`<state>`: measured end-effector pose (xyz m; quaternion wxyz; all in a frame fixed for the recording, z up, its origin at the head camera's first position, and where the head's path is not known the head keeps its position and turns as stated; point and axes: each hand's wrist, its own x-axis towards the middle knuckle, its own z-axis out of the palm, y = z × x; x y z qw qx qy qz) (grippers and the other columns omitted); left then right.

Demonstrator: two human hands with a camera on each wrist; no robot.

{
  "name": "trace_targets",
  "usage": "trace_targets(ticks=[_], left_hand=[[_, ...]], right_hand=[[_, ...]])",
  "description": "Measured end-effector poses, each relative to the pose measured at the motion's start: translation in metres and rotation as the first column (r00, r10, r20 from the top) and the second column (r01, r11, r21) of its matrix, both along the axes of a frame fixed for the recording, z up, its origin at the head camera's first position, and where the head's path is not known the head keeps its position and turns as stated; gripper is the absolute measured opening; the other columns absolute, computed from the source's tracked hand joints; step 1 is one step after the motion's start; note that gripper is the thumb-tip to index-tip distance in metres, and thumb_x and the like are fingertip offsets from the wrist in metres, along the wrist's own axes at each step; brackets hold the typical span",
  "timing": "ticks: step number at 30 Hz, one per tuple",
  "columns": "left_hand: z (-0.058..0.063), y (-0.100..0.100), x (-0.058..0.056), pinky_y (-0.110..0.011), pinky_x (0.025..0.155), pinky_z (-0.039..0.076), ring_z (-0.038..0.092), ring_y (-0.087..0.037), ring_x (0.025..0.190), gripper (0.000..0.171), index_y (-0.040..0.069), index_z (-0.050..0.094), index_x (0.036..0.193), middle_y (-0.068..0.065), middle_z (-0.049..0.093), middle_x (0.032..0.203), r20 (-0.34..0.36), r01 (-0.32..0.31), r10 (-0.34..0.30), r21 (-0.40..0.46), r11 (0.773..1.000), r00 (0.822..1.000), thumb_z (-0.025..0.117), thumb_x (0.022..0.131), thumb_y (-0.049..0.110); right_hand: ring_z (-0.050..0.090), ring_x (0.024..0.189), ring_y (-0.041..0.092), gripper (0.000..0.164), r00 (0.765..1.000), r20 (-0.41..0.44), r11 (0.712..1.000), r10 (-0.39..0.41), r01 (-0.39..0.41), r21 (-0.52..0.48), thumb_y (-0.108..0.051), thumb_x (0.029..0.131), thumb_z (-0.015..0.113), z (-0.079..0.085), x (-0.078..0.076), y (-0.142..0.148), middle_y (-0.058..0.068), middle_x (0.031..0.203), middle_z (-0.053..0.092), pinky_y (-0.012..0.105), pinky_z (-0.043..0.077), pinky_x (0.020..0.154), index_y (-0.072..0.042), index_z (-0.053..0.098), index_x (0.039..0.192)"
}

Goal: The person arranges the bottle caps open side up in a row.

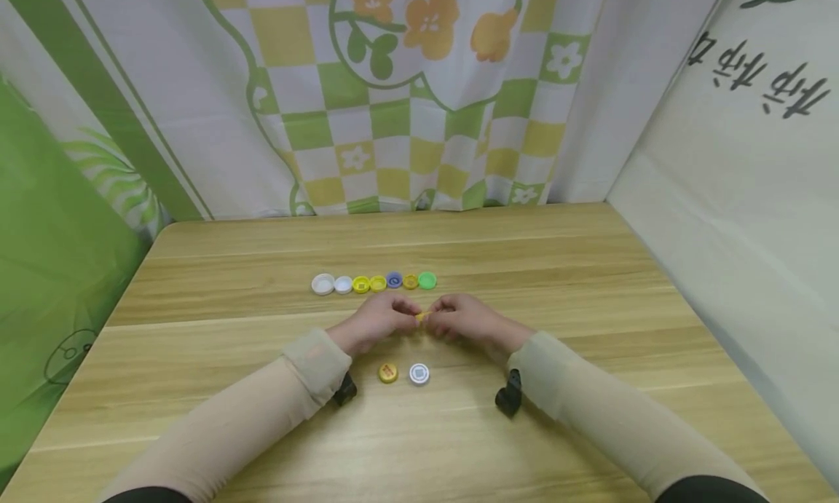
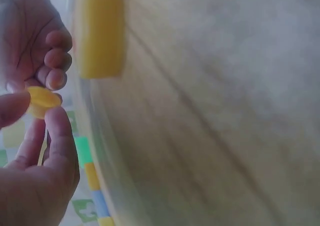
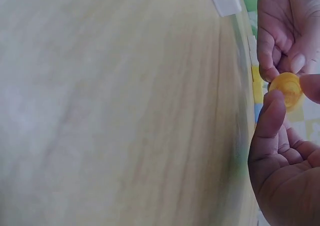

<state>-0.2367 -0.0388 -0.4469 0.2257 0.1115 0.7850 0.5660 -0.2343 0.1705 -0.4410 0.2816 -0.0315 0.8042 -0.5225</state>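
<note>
Above the middle of the table, a yellow bottle cap (image 2: 42, 100) is held between both hands. My left hand (image 1: 382, 316) pinches it from the left with thumb and fingertips. From the other side, the thumb and a finger of my right hand (image 1: 470, 317) grip it too; the right wrist view shows the cap's round face (image 3: 286, 89) between them. Closer to me on the table lie a gold cap with a red mark (image 1: 388, 373) and a white cap with a printed grey centre (image 1: 419, 374).
Beyond the hands, several caps lie side by side in a row: white (image 1: 323, 284), yellow (image 1: 361, 284), blue (image 1: 394, 280), gold (image 1: 410, 281) and green (image 1: 427, 280). A patterned curtain (image 1: 419, 139) hangs behind the wooden table (image 1: 590, 430), with a white cloth (image 1: 734, 197) at the right.
</note>
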Motion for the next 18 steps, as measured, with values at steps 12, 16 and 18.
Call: trace_targets(ticks=[12,16,18], left_hand=[[0.006,0.009,-0.003,-0.036,0.086,0.06,0.068,-0.024,0.093,0.015,-0.008,0.067,0.112,-0.014,0.069,0.104,-0.095,-0.049,0.046,-0.035,0.998,0.994,0.06,0.1,-0.001],[0.008,0.009,-0.008,-0.037,0.087,0.06,0.068,-0.024,0.093,0.017,-0.01,0.066,0.115,-0.017,0.068,0.107,-0.057,-0.07,0.071,0.009,0.998,0.996,0.059,0.101,-0.002],[0.008,0.009,-0.01,-0.036,0.086,0.06,0.067,-0.024,0.092,0.018,-0.01,0.066,0.115,-0.018,0.067,0.108,-0.036,-0.084,0.085,0.029,0.996,0.996,0.059,0.101,-0.002]], right_hand=[[0.066,0.083,0.018,0.022,0.996,0.028,0.986,-0.086,0.09,-0.139,-0.014,0.107,0.056,-0.006,-0.004,-0.002,0.016,0.099,0.069,0.029,0.06,0.079,0.006,0.064,0.109],[0.066,0.086,0.018,0.023,0.993,0.037,0.977,-0.115,0.119,-0.179,-0.01,0.108,0.053,-0.004,-0.006,-0.002,0.017,0.102,0.068,0.029,0.06,0.081,0.009,0.062,0.116],[0.066,0.087,0.018,0.024,0.991,0.04,0.973,-0.127,0.132,-0.188,-0.008,0.108,0.053,-0.003,-0.007,-0.002,0.017,0.103,0.068,0.029,0.06,0.082,0.011,0.06,0.121]])
